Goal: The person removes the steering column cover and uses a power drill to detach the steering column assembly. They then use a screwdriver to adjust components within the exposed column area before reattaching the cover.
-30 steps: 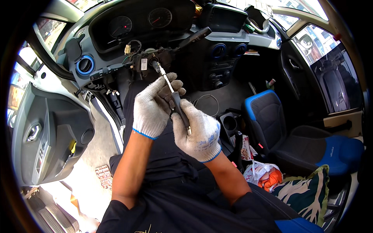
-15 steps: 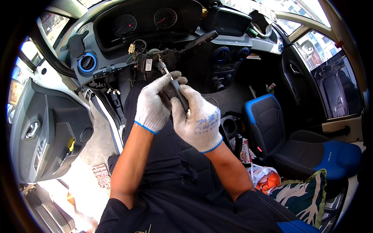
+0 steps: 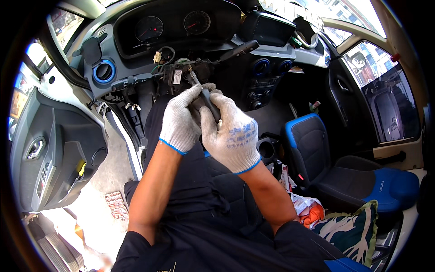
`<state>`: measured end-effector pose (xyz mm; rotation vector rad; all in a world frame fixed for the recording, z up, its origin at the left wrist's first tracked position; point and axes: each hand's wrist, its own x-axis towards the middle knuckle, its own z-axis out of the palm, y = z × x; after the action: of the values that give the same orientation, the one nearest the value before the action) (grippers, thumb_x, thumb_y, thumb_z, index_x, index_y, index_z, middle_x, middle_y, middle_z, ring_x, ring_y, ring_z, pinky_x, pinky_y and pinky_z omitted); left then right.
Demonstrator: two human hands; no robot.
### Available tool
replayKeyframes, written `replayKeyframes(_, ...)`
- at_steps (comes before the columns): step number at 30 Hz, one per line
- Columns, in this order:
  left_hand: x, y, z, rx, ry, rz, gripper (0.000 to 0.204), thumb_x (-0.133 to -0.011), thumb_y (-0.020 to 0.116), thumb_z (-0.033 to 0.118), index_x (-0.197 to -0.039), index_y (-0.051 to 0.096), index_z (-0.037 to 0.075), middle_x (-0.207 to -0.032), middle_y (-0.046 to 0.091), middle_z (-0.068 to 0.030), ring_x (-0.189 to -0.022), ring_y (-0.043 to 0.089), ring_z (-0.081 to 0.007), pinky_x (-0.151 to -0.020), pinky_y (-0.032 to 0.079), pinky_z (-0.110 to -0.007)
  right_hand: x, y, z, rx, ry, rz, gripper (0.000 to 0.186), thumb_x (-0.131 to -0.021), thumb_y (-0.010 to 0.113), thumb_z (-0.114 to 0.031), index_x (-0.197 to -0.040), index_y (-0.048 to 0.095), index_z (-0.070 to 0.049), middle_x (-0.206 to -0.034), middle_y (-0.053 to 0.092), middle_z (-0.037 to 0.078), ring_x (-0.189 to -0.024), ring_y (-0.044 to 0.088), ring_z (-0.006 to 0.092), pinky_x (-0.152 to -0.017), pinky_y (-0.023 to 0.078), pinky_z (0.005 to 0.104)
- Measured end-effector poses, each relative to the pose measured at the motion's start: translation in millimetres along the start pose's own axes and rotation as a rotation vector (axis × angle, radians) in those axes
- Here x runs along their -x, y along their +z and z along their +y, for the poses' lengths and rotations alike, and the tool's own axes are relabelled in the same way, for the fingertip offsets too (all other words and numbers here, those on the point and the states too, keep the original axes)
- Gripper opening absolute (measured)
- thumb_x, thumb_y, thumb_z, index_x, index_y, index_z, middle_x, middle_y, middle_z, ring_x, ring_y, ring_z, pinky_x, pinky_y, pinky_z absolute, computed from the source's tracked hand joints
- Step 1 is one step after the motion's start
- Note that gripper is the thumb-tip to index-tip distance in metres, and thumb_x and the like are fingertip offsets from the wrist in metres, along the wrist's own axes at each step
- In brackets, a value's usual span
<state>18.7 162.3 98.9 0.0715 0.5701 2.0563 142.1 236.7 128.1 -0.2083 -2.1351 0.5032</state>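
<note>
A socket driver (image 3: 194,78) with a silver shaft and a dark grey handle slants up to the exposed steering column (image 3: 168,75), which carries no steering wheel. Its tip meets the middle of the column. My left hand (image 3: 180,121), in a white knitted glove, is closed around the shaft side, its fingertips partly hidden. Wrapped round the handle is my right hand (image 3: 235,129), gloved alike. Loose wires with a pale connector (image 3: 157,57) stick up behind the column. A left stalk (image 3: 131,82) and a right stalk (image 3: 239,51) reach out from it.
Behind the column stands the instrument cluster (image 3: 174,27), with a screen (image 3: 268,30) to its right. The driver's door (image 3: 59,154) hangs open at left. A passenger seat (image 3: 312,149), a plastic bag (image 3: 310,211) and a patterned cushion (image 3: 351,231) lie at right.
The view has shifted slightly, so the dashboard sits a little lower and further right. Both hands keep their grip on the socket driver, its tip still at the column.
</note>
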Motion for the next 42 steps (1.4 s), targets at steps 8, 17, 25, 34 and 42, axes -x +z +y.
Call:
replayKeyframes(8, -3.9, -2.9, 3.2, 0.009, 0.024, -0.018, 0.039, -0.118, 0.052, 0.023, -0.129, 0.071, -0.01, -0.113, 0.076, -0.0202, -0.104, 0.076, -0.0299, -0.098, 0.064, -0.04, -6.6, 6.3, -4.2, 0.03, 0.028, -0.035, 0.022, -0.101, 0.08, -0.01, -0.118, 0.073, 0.002, -0.099, 0.082, 0.021, -0.083, 0.084, 0.0364, -0.072, 0.066, 0.0398)
replayKeyframes(17, -7.5, -8.1, -15.6, 0.326, 0.005, -0.204, 0.037, -0.12, 0.055, 0.023, -0.137, 0.068, -0.007, -0.134, 0.073, -0.0221, -0.124, 0.073, -0.0304, -0.112, 0.061, -0.043, -21.9, 8.7, -24.0, -0.334, 0.674, -0.013, 0.036, -0.107, 0.076, -0.025, -0.118, 0.068, 0.009, -0.107, 0.08, 0.028, -0.096, 0.083, 0.0401, -0.078, 0.066, 0.0399)
replayKeyframes(25, -18.4, -5.4, -10.7, 0.357, -0.015, -0.181, 0.024, -0.115, 0.068, 0.028, -0.105, 0.072, 0.007, -0.094, 0.075, -0.0072, -0.085, 0.074, -0.0205, -0.076, 0.066, -0.036, -40.2, -4.9, -22.4, 0.286, -0.126, -0.034, 0.027, -0.095, 0.08, -0.011, -0.119, 0.07, -0.002, -0.091, 0.066, 0.015, -0.072, 0.075, 0.0328, -0.062, 0.061, 0.0396)
replayKeyframes(34, -5.3, 9.9, 5.1, 0.38, -0.086, -0.082, 0.021, -0.117, 0.065, 0.023, -0.112, 0.072, 0.004, -0.107, 0.079, -0.0104, -0.104, 0.078, -0.0218, -0.095, 0.068, -0.04, -32.8, 14.2, -19.6, 0.275, 0.032, 0.03, 0.016, -0.099, 0.081, -0.012, -0.11, 0.077, -0.001, -0.096, 0.081, 0.017, -0.082, 0.083, 0.0332, -0.069, 0.065, 0.0391)
replayKeyframes(42, -31.6, -36.4, -5.9, 0.46, -0.145, -0.366, 0.029, -0.113, 0.073, 0.031, -0.12, 0.073, 0.002, -0.111, 0.077, -0.0113, -0.107, 0.075, -0.0265, -0.1, 0.066, -0.042, -24.2, 18.9, -27.5, 0.236, 0.017, -0.023, 0.017, -0.098, 0.079, -0.007, -0.111, 0.071, 0.0, -0.094, 0.079, 0.018, -0.08, 0.081, 0.037, -0.07, 0.065, 0.0437)
